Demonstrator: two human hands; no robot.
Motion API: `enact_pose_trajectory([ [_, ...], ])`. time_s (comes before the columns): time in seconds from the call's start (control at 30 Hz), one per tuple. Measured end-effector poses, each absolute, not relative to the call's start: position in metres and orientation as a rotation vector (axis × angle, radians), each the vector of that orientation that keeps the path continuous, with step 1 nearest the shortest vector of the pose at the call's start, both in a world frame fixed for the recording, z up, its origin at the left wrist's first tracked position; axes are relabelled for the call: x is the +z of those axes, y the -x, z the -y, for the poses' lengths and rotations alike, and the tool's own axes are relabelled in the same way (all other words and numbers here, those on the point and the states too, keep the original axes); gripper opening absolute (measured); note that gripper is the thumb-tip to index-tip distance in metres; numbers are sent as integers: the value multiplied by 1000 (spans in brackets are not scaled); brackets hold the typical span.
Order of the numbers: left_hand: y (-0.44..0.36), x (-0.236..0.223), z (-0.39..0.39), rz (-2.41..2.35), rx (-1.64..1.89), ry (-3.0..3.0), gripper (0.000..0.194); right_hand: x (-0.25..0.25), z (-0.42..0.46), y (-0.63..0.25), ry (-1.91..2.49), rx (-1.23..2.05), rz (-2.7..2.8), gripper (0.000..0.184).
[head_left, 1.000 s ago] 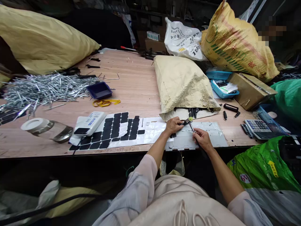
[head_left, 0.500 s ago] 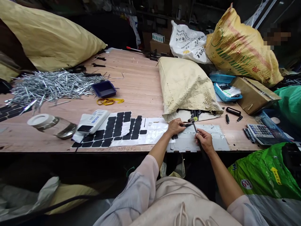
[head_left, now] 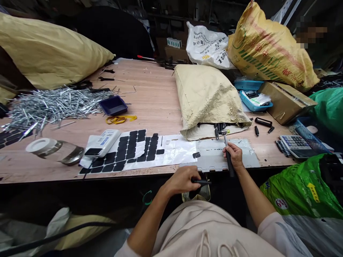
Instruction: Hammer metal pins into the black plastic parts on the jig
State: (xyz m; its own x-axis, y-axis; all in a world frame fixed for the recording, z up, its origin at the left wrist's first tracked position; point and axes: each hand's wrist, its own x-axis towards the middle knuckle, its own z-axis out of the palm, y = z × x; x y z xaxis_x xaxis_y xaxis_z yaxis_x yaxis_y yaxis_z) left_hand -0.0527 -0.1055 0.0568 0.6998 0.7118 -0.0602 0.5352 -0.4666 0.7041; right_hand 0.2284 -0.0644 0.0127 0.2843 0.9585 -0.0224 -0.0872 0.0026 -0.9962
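My right hand [head_left: 234, 156] is wrapped round a small hammer [head_left: 229, 165] with a black grip, a metal shaft and a yellow-green tip on its head. The hammer's head is over the grey-white board [head_left: 214, 153], near the mouth of the beige sack [head_left: 209, 96]. My left hand [head_left: 183, 179] is below the table's front edge, closed on a slim black piece [head_left: 202, 182] whose end sticks out to the right. Its exact kind I cannot make out. Several dark parts [head_left: 220, 127] show in the sack's mouth. A small black patch [head_left: 196, 155] lies at the board's left side.
Left of the board are a sheet of black stickers [head_left: 128, 150], a white device [head_left: 103, 142] and a lidded jar [head_left: 56, 151]. Metal rods [head_left: 59, 105] lie heaped beside a blue tray [head_left: 113, 105]. A calculator [head_left: 296, 144] and cardboard box [head_left: 288, 101] stand right.
My left hand has moved from the board, toward me and down past the table edge, carrying the black piece. My right hand keeps hold of the hammer. The view has shifted slightly.
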Motion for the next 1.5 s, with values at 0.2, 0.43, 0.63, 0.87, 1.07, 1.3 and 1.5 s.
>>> enact_pose_trajectory([
  [0.2, 60, 40, 142, -1240, -22, -2247, 18, 13, 66, -227, 1263, 1018, 898, 37],
  [0.43, 10, 65, 94, -1211, 233, -2097, 20, 12, 65, -227, 1253, 994, 884, 35],
  [0.63, -75, 57, -9, -1689, 657, -1901, 26, 13, 64, -226, 1244, 1007, 889, 37],
  [0.87, -109, 38, -57, -1778, 480, -1882, 23, 13, 62, -226, 1230, 1019, 879, 34],
  [1.07, -55, 28, -45, -1607, 553, -2104, 13, 12, 64, -226, 1213, 1045, 885, 38],
  [1.3, -29, 3, -39, -1464, 666, -2096, 21, 5, 64, -223, 1309, 1074, 1096, 41],
  [1.5, -33, 3, -39, -1465, 673, -2070, 21, 3, 67, -219, 1312, 1020, 1156, 43],
])
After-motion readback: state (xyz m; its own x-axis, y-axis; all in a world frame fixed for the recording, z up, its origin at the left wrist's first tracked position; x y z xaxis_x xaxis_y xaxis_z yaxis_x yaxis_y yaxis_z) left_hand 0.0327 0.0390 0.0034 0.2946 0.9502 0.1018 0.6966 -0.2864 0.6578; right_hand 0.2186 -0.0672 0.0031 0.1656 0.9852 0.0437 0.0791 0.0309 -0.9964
